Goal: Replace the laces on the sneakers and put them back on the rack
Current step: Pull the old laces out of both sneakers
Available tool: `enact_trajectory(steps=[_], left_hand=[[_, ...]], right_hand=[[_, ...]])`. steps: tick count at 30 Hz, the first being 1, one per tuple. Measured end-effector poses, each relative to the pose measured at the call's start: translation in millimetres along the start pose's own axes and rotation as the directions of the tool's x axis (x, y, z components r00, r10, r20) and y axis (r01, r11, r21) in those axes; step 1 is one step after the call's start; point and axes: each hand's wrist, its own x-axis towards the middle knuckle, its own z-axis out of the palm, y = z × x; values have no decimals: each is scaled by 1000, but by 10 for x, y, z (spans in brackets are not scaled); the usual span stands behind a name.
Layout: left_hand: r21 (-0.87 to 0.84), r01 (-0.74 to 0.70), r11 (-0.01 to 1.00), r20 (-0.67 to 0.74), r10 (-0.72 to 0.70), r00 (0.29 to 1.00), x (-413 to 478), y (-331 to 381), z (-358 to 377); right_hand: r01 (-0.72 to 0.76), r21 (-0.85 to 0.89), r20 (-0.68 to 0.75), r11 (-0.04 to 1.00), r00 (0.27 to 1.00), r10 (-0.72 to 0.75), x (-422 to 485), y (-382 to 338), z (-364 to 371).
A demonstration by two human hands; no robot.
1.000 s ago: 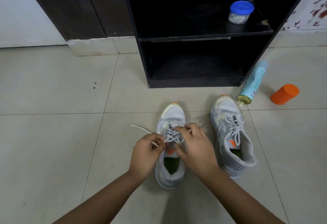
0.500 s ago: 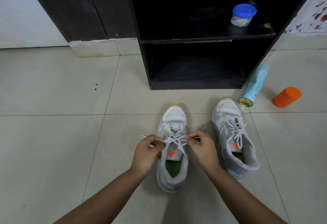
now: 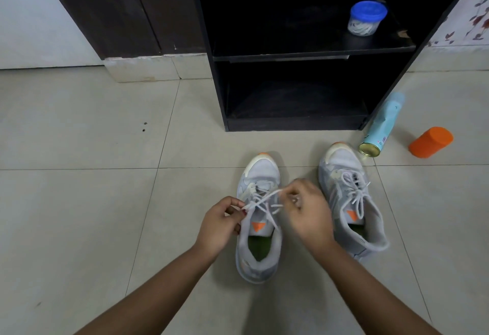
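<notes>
Two grey sneakers with orange tongue marks stand on the tiled floor, toes toward the black rack [image 3: 291, 122]. The left sneaker [image 3: 258, 258] lies between my hands, its white lace [image 3: 264, 198] crossed above the tongue. My left hand [image 3: 221, 224] pinches one lace end at the shoe's left side. My right hand [image 3: 308, 210] pinches the other end, held over the shoe's right side. The right sneaker [image 3: 346, 173] stands just right of my right hand, laced, with its bow lying loose.
A clear jar with a blue lid [image 3: 366, 18] holding white laces sits on the rack's upper shelf. A light blue spray can [image 3: 381, 129] lies on the floor by the rack's right corner, an orange cap [image 3: 430, 142] beyond it. A dark door frame [image 3: 124, 8] stands left.
My hands drew apart from the lacing and pulled the two lace ends outward. Now the ends cross over the tongue and my right hand has risen slightly.
</notes>
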Motion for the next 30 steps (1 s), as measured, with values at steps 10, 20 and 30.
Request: enact_trajectory(steps=[10, 20, 30], left_hand=[[26, -11, 1000, 4, 11, 1000, -33, 20, 40], [16, 0, 1000, -1, 0, 1000, -64, 21, 22], [439, -475, 763, 69, 499, 864, -90, 106, 100]], right_hand=[[387, -432, 188, 815, 922, -338, -67, -217, 106], [-106, 138, -138, 985, 982, 125, 181, 218, -133], [10, 8, -13, 1000, 1000, -10, -282, 38, -11]])
